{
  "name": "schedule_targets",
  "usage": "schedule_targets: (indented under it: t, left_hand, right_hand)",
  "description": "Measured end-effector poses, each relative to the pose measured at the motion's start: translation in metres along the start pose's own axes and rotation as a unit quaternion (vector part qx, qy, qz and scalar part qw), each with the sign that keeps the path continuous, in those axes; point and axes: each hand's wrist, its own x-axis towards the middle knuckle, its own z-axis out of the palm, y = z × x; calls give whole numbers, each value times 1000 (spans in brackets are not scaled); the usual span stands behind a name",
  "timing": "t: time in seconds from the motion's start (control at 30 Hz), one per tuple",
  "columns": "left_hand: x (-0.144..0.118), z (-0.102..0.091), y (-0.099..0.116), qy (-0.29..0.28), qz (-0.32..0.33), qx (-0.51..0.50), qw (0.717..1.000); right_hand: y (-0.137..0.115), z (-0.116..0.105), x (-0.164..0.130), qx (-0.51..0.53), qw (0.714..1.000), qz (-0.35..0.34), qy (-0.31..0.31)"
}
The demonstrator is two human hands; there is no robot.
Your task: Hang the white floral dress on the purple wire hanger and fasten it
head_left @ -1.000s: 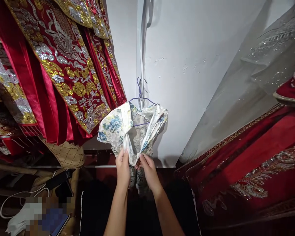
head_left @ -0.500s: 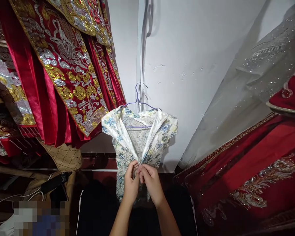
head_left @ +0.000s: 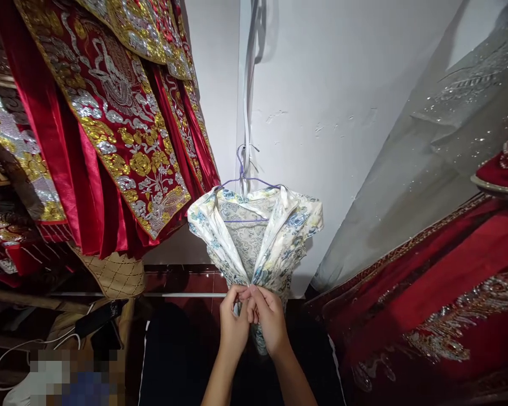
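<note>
Pinching together the open front of a floral dress [head_left: 254,237], the left hand [head_left: 233,324] and right hand [head_left: 270,320] meet below its collar; the dress hangs on a hanger [head_left: 244,179] against the wall [head_left: 330,113], beside red robes [head_left: 105,129].

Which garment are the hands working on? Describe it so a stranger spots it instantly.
Find the white wall at centre. On it hangs a purple wire hanger with a small floral garment, its front pinched together by both hands. It is pale with blue flowers; the neighbouring robes are red with gold embroidery.
</note>
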Motion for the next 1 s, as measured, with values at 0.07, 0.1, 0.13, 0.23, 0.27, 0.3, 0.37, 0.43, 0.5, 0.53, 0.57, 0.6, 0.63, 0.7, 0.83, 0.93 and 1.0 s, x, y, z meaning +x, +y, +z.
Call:
schedule_targets:
  t: [0.07,0.1,0.13,0.23,0.27,0.3,0.37,0.43,0.5,0.53,0.57,0.6,0.63,0.7,0.83,0.93,1.0]
  left_hand:
    - [0,-4,0,-19,16,20,999]
    - [1,-6,0,-29,24,28,999]
    - [2,-8,-2,-41,32,35,998]
    - [5,-12,-9,-71,55,69,994]
    - [6,-12,-11,-76,64,90,991]
    - [6,-12,-13,-80,74,117,987]
    - [6,-12,-14,-95,97,175,975]
    - [6,-14,-13,-128,117,230,958]
    - [8,-17,-10,-159,125,276,940]
    - [9,-19,-8,-170,127,295,932]
    - [11,-22,-7,-178,130,310,925]
    - [13,-24,-5,-184,132,322,919]
    - [15,-26,-4,-189,133,331,915]
    - [16,-28,-1,-199,133,340,910]
    - [8,-24,6,-216,115,310,919]
    - [-7,-17,16,-224,71,239,942]
    - [-16,-13,24,-224,29,180,957]
  right_hand:
    - [-1,3,2,26,999,-13,32]
    - [-4,4,4,37,998,-20,38]
    - [-9,5,8,43,998,-26,37]
    - [-33,4,25,24,999,-37,28]
    - [-42,3,33,13,999,-37,28]
    - [-51,1,41,5,999,-31,29]
    - [-67,-4,59,9,999,-16,35]
    - [-82,-7,77,36,999,-2,28]
    - [-97,-9,95,49,999,2,2]
    - [-106,-9,103,49,999,0,-17]
    - [-115,-8,111,45,998,-3,-36]
    - [-124,-6,118,39,998,-8,-50]
    - [-133,-4,124,35,997,-15,-60]
    - [-150,2,134,30,996,-46,-66]
    - [-170,11,137,-8,992,-107,-70]
    - [-173,10,127,-52,987,-111,-100]
    - [-173,7,119,-67,985,-119,-106]
